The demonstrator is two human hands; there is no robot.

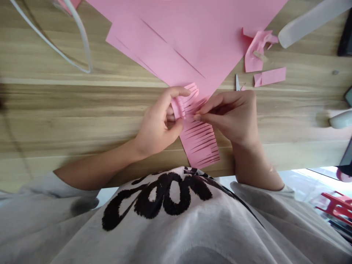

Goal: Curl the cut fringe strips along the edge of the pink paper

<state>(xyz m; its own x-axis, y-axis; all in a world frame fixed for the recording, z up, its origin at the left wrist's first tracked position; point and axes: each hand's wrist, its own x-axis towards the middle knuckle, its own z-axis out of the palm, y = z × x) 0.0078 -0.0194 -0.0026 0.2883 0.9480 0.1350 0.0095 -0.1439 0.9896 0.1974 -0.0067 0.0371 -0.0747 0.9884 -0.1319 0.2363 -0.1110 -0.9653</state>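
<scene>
Over the bench (pixel 110 110), the left hand (pixel 155 126) held a fringed paper strip (pixel 191 139), apparently to steady it; the right hand (pixel 238 117) pinched its fringe (pixel 207 137).

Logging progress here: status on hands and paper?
Left hand holding fringed pink strip. Right hand pinching at its middle. Large pink sheet just beyond.

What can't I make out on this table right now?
Grey tip: head view, the rest is hidden by the right hand.
Left hand: head view, some fingers hidden by the strip.
Pink sheet: head view, cut off by the top edge.
Dark object: head view, cut off by the right edge.
</scene>
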